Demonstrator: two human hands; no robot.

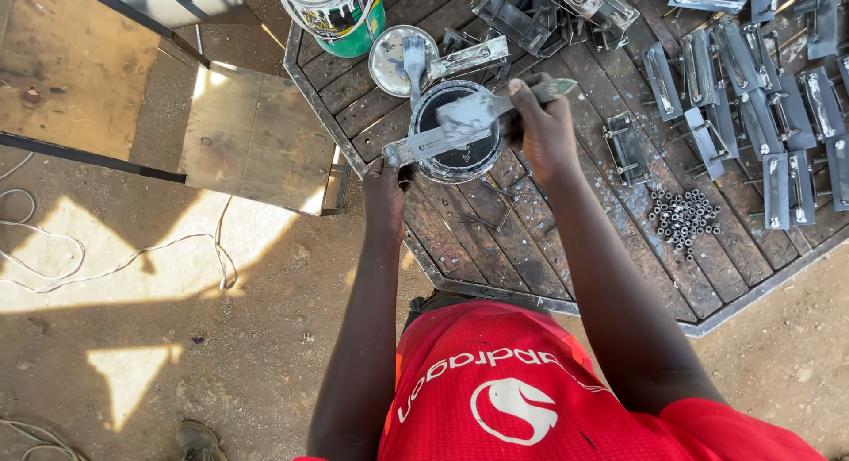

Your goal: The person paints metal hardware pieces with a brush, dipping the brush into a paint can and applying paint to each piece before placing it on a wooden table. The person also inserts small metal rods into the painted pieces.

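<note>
A person in a red shirt works at a slatted wooden table (619,275) with a metal rim, seen from above. The left hand (386,188) grips the near end of a flat metal latch piece (438,141), fingers clenched around it, holding it level just above an open paint tin (460,156) of dark paint. The right hand (541,125) is closed around the handle of a paintbrush (495,107), whose bristles rest on the latch piece over the tin.

Just beyond the tin lies its round silver lid (396,56), with another grey-coated metal piece (414,61) lying across it. Behind the lid, at the table's far edge, stands a white paint bucket (340,14) with a green band around its lower part and a multicoloured label; the print is too small to make out.

To the right, rows of similar grey metal latches (761,98) lie spread over the boards, and a single one (626,147) sits apart, near the right forearm. A loose heap of small steel nuts (683,220) lies near the table's right edge. Left of the table, a sheet-metal panel (252,138) on a dark frame stands over the dirt floor, where a white cable (115,262) trails through patches of sunlight.
</note>
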